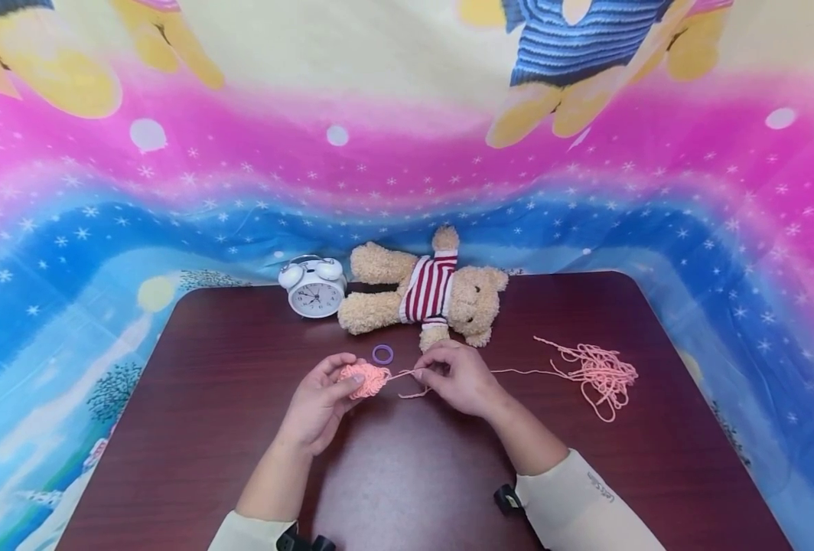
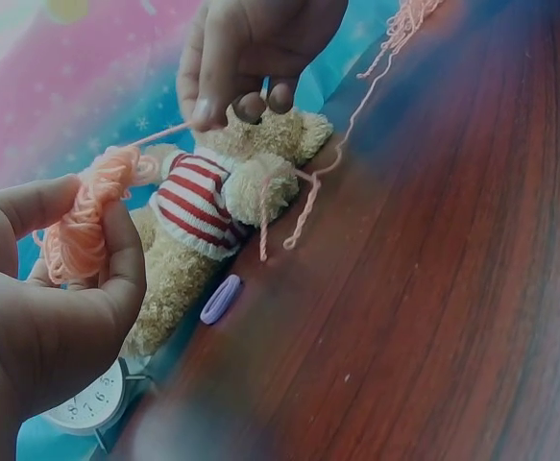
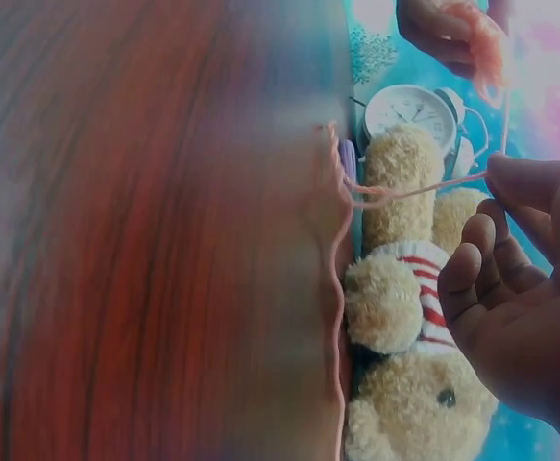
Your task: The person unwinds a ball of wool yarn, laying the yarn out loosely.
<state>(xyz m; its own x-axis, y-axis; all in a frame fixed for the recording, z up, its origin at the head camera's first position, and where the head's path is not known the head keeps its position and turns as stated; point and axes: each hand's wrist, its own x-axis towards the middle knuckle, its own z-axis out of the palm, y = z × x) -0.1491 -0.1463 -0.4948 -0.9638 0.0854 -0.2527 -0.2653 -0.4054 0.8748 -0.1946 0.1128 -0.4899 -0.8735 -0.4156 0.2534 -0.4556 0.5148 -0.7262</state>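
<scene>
In the head view, your left hand holds the bundle between thumb and fingers, just above the table and near its middle. The bundle is peach-pink yarn, a compact oval of close loops. Your right hand pinches the strand leading off it. A thin length runs on to the heap at the table's right, a loose tangle with stray loops. The table is dark reddish wood grain with a glossy patch. Near the bundle lies a purple ring; behind are a round white clock and a curly-plush bear in a red-and-white striped knit top.

In your left wrist view, the bundle shows soft, thick loops gripped by your thumb and fingers, with the strand straight from it to your right fingertips. Below that hand hang twisted, cord-like yarn ends. The ring looks flat-sided and smooth.

In your right wrist view, your thumb and a fingertip pinch the strand, the other fingers bent loosely. The bundle looks blurred, up in your left hand.
</scene>
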